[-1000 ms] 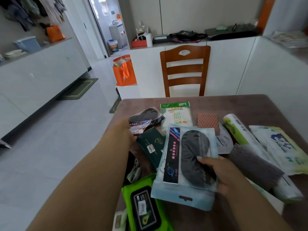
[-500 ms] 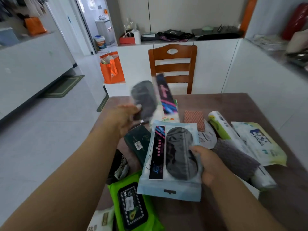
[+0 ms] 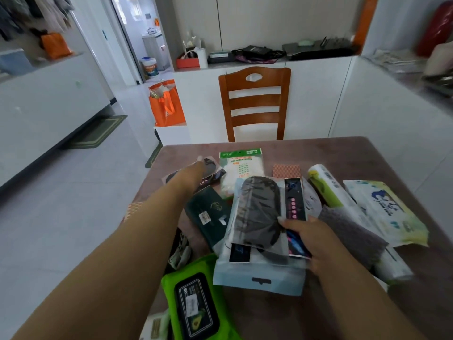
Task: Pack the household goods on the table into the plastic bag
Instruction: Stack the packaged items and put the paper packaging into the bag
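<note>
My right hand (image 3: 311,241) grips a stack of packets: a clear eye mask packet (image 3: 257,212) with a black mask lies on top of a light blue packet (image 3: 259,278). My left hand (image 3: 193,175) reaches far left over the table, fingers stretched out on another eye mask packet (image 3: 213,168) that lies flat. Between the arms are a dark green box (image 3: 208,217) and a bright green wipes pack (image 3: 196,305). No plastic bag is plainly visible.
On the brown table (image 3: 343,153) lie a white packet with a green header (image 3: 241,170), an orange patterned square (image 3: 286,171), a white and green roll (image 3: 328,190), a grey cloth (image 3: 350,231) and a white wipes pack (image 3: 384,212). A wooden chair (image 3: 255,104) stands behind.
My left hand lifted an eye mask packet, which now lies on the stack in my right hand. The left hand has gone back down onto another packet at the far left.
</note>
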Demonstrator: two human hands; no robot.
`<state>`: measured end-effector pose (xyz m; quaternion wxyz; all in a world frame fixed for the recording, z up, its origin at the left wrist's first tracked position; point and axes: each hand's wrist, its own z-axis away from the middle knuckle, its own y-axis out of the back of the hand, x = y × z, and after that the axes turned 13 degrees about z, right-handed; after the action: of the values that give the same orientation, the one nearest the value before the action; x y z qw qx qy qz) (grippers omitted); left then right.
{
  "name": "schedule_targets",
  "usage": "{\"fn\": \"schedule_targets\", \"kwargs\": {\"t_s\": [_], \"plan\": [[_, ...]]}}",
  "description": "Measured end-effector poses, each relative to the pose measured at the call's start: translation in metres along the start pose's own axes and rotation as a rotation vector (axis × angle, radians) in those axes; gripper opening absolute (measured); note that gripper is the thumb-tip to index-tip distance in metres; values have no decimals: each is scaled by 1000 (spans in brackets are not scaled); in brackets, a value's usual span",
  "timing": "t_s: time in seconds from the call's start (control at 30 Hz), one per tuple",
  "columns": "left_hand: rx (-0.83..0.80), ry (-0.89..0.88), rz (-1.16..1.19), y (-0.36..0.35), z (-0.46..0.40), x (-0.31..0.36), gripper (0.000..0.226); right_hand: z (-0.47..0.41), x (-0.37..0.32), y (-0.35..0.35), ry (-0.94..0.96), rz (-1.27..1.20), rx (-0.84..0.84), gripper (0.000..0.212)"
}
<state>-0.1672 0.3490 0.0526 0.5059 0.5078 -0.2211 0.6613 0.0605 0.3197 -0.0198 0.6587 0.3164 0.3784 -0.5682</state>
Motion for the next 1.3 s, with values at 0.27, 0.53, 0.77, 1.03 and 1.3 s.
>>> {"fn": "schedule_targets", "kwargs": {"t_s": [0.27,0.53,0.77,1.03,1.3], "plan": [[-53,166,-303,-16,-56,-17,84,-10,-4,2,23,6,-83,10],[-41,224,-387,-18,-74,-25,83,-21,1,5,45,-16,-100,14],[114,-367,-141,-12,-43,11,31,-14,3,2,6,-39,-67,2],[-51,-131,417,-21,28,14,26,-13,9,2,-91,-174,-35,30],[-289,33,693,-24,45,-32,38,-15,12,5,-77,-304,-130,66]]}}
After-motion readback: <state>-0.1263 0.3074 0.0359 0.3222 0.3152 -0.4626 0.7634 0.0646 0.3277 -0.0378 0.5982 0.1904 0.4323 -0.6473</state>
